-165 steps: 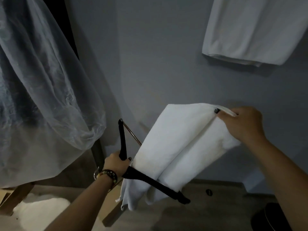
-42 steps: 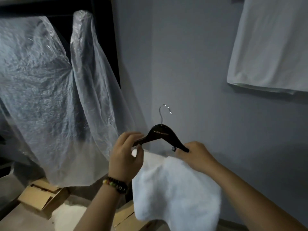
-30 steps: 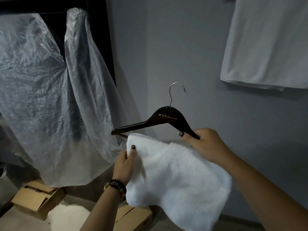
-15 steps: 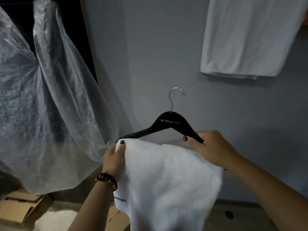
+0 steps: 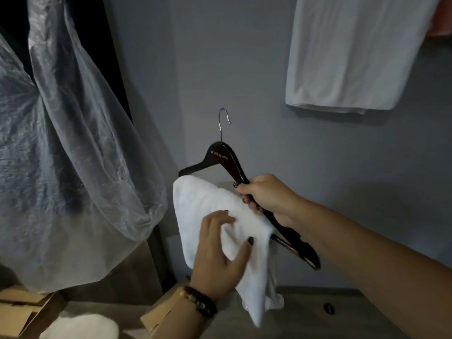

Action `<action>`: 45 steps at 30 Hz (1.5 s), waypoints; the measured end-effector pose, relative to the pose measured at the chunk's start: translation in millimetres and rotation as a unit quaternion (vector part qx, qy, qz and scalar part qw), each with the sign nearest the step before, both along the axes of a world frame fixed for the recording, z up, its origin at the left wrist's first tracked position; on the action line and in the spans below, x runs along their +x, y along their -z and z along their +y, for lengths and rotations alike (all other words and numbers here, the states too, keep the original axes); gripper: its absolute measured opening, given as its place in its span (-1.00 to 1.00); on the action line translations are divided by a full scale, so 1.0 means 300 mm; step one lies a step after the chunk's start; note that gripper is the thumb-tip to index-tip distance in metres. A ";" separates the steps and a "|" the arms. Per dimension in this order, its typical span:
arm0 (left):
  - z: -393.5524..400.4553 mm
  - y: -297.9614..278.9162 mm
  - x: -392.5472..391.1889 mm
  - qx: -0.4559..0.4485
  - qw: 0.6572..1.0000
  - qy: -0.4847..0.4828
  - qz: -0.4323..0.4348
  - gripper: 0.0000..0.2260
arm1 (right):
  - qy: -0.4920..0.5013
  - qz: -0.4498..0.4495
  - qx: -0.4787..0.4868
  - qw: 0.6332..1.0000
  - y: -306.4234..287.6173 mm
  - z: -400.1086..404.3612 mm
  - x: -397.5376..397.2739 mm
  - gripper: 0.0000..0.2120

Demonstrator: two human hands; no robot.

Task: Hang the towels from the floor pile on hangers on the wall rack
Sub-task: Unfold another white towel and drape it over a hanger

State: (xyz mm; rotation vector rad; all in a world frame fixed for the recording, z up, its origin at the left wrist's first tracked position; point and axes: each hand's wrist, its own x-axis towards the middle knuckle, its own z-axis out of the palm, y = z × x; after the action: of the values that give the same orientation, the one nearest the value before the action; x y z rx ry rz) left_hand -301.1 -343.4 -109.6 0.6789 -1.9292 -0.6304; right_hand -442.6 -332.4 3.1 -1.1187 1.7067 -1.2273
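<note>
Head view: the right hand (image 5: 266,199) is gripping the tilted dark hanger (image 5: 220,157) by one shoulder arm, while the left hand (image 5: 220,250) is pinching the white towel (image 5: 208,204) draped over the hanger's bar, in front of the grey wall. The towel is looking soft, light and floppy, likely to slide off the smooth bar, so it is best held by an edge; the stiff hanger is best held at its neck.

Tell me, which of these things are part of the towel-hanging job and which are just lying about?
Part of the job:
- white towel, draped over the hanger
- dark hanger, gripped by the right hand
- left hand, pinching the towel
- hung towel on the wall
- floor pile

Lying about:
- plastic sheeting
- cardboard boxes
</note>
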 end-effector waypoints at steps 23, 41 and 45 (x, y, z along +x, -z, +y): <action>-0.048 0.021 -0.002 -0.202 0.977 0.057 -0.036 -0.86 | 0.041 -0.045 0.029 0.998 -0.001 -0.175 -0.050 -0.79; -0.349 -0.223 -0.025 -0.361 0.881 0.027 -0.305 -0.46 | -0.147 0.219 -0.058 0.963 -0.172 -0.027 -0.085 -0.67; -0.362 -0.224 0.000 -0.332 0.869 0.092 -0.355 -0.41 | -0.152 0.248 -0.043 0.956 -0.171 -0.006 -0.108 -0.71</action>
State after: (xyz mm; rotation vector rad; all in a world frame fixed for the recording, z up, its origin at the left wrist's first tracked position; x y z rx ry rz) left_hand -301.0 -451.9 -42.4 0.2839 -2.7018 0.2590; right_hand -475.0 -334.3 54.3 -1.7835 1.7515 -0.8767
